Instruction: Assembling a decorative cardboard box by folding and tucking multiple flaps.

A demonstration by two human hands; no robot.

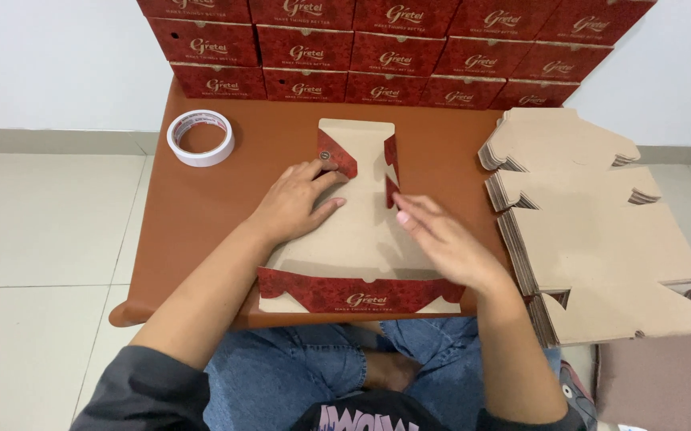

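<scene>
Brown cardboard box blank (361,239) lies flat on the low reddish-brown table (202,231), plain side up, roughly at the table's centre and running from the near edge toward the far side. Red printed flap along the blank's near edge is folded up and faces the person. Two smaller red flaps stand folded inward near the blank's far end, one on the left side, one on the right.

Left hand (294,203) rests palm down on the left part of the blank. Fingers loosely spread and mostly straight; fingertips press on the left red flap. Not gripping anything, just flat contact.

Right hand (441,235) hovers over or lightly touches the right part of the blank, open, fingers extended and close together, pointing toward the right red flap. Fingertips sit just beside that flap; cannot tell whether they touch it. Holds nothing.

Roll of white tape (200,137) lies flat on the table, well to the left of the blank and toward the far side, apart from both hands.

Stack of unfolded cardboard blanks (601,239) sits to the right of the blank, fanned in layers, partly overhanging the table's right edge.

Rows of finished red boxes (377,56) are stacked against the white wall beyond the blank, on the table's far edge.

Person's knees in blue jeans (298,367) show below the table's near edge.
</scene>
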